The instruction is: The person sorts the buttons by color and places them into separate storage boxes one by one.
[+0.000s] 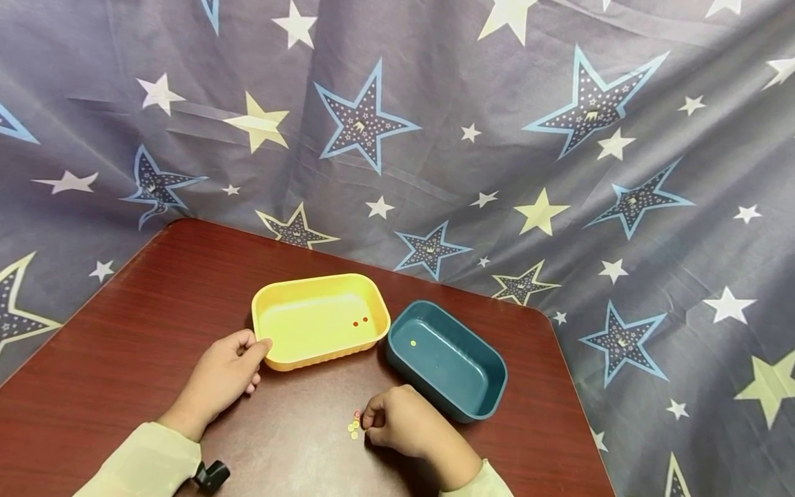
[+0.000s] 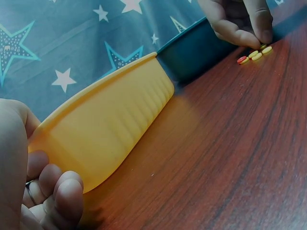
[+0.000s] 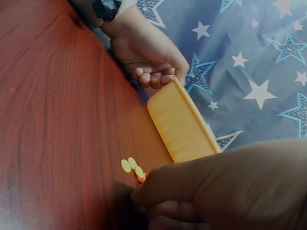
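Note:
My left hand grips the near left corner of a yellow plastic tray, thumb over the rim and fingers against the outer wall. Two small red discs lie inside it. To its right stands a dark teal tray with one small yellow disc in it. My right hand is low over the table before the teal tray. Between its thumb and finger a small yellow disc shows, partly hidden. Beside the fingertips lies a little group of yellow discs with a red disc.
Both trays stand on a reddish-brown wooden table. A star-patterned grey curtain hangs behind the table and along its right side. A black device sits at the left wrist.

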Motion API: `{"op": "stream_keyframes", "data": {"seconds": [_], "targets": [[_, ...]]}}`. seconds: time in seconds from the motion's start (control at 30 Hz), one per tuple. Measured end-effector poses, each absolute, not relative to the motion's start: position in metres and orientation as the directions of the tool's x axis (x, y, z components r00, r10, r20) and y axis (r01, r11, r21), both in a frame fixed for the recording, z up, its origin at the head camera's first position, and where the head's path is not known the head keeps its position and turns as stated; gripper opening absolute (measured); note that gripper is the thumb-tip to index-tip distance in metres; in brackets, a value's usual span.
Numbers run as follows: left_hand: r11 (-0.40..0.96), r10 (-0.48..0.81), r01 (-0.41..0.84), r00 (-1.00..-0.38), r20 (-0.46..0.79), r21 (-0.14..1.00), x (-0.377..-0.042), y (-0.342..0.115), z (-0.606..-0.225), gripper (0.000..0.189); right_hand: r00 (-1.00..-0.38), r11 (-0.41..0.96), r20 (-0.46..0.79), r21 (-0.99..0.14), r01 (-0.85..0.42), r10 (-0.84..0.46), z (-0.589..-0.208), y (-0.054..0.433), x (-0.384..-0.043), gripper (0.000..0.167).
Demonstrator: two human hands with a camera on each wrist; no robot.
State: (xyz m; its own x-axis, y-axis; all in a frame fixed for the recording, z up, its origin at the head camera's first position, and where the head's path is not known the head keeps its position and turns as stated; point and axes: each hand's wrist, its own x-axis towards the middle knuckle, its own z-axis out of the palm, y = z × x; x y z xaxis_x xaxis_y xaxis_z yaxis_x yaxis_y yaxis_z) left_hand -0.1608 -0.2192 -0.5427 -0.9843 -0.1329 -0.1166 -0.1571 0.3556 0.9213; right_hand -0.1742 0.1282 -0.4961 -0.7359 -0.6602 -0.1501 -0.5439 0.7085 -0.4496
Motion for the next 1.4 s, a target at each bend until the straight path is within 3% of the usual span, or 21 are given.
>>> {"op": "stream_keyframes", "data": {"seconds": [0.27, 0.63, 0.93, 1.17, 1.4], "targets": [[0.362, -0.135, -0.171, -0.982, -0.13, 0.916, -0.161, -0.22, -0.541, 0.05, -0.718, 0.728, -0.232, -0.443, -0.523, -0.656, -0.493, 0.124, -0.183, 0.022], [0.341, -0.128, -0.161, -0.984, -0.124, 0.926, -0.161, -0.219, -0.543, 0.048, -0.723, 0.717, -0.184, -0.427, -0.552, -0.666, -0.497, 0.124, -0.178, 0.03], [0.347, -0.131, -0.158, -0.984, -0.119, 0.925, -0.161, -0.22, -0.543, 0.047, -0.755, 0.61, -0.128, -0.682, -0.403, -0.643, -0.492, 0.138, -0.189, 0.019], [0.345, -0.13, -0.159, -0.984, -0.12, 0.925, -0.161, -0.221, -0.542, 0.048, -0.831, 0.58, -0.063, -0.745, -0.33, -0.553, -0.467, 0.155, -0.217, 0.014], [0.348, -0.127, -0.161, -0.984, -0.123, 0.924, -0.161, -0.221, -0.542, 0.048, -0.884, 0.518, -0.157, -0.849, -0.107, -0.441, -0.45, 0.175, -0.249, 0.009]]}}
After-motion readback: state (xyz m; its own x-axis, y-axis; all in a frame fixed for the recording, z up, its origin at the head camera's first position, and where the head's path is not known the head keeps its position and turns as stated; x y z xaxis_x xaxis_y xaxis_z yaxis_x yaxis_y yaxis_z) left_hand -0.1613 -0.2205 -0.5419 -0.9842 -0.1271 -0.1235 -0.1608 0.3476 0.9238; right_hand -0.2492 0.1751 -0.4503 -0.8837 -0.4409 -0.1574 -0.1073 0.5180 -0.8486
